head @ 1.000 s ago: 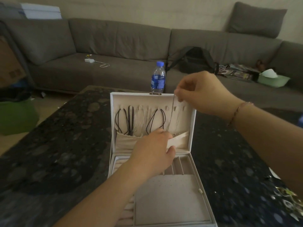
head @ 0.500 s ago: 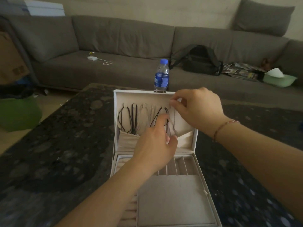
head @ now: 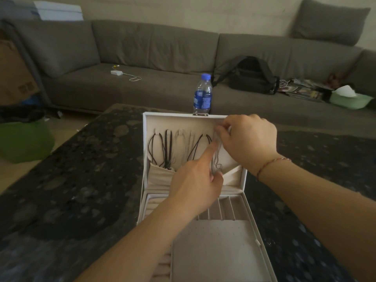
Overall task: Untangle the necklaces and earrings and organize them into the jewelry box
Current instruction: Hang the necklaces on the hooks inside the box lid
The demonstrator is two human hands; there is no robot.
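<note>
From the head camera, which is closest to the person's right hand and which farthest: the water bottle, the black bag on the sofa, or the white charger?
From the right hand, at the lid of the jewelry box:
1. Water bottle, standing just behind the lid, slightly to its left.
2. Black bag, on the sofa seat behind the hand.
3. White charger, far off to the left on the sofa.

Left hand: forearm reaching forward, index finger straight and pointing up, thumb tucked against its side.
Right hand: fingers curled, fingertips pinched together, thin band on the wrist.

Bare forearms; thin red-and-white string bracelet, right wrist.
</note>
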